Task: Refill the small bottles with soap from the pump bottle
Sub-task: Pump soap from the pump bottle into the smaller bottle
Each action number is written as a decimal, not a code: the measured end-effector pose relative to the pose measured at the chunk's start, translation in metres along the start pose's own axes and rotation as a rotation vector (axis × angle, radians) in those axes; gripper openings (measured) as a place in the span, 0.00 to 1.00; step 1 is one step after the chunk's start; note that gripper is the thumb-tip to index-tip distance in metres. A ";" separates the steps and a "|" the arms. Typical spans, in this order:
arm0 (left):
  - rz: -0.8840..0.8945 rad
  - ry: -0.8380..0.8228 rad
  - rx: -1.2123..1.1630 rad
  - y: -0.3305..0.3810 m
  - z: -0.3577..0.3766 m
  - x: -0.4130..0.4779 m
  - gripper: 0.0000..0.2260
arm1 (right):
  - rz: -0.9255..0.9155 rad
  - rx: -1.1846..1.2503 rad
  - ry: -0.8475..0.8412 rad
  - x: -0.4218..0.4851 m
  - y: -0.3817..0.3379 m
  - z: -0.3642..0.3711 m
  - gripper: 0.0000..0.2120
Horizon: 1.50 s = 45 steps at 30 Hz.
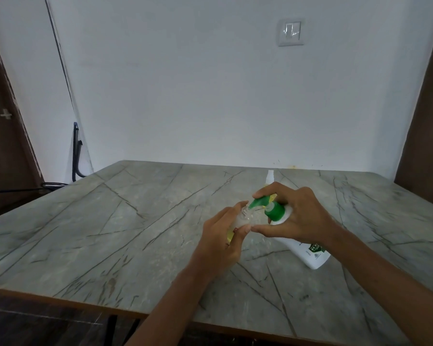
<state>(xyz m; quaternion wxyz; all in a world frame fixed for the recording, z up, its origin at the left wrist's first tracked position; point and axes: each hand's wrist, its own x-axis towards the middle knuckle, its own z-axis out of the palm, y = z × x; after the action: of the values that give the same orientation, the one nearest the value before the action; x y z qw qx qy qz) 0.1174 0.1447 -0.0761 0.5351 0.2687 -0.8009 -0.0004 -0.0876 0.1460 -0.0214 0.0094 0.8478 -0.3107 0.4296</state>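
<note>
- Gripping the small bottle [245,218], the left hand [221,237] is above the grey veined table [110,233].
- The right hand [299,216] clasps the tilted pump bottle [309,254] beside it.
- Behind: white wall [210,96] with a switch [291,32].

White wall [210,96] behind grey marble-patterned table [110,233]

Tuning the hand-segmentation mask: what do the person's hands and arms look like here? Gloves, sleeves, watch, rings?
Both are bare. The left hand and right hand have no gloves and no rings that show. The left forearm and right forearm have no sleeves up to the frame edge, and no watch, bands or markings are visible.
</note>
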 end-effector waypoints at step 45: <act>-0.049 0.035 0.010 0.004 -0.001 0.003 0.20 | -0.010 -0.061 0.005 -0.003 0.010 0.008 0.28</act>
<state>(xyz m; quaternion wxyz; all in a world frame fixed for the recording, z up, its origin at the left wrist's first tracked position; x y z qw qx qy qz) 0.1158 0.1474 -0.0720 0.5476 0.2909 -0.7845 -0.0050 -0.0884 0.1373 -0.0312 0.0380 0.8476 -0.3196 0.4219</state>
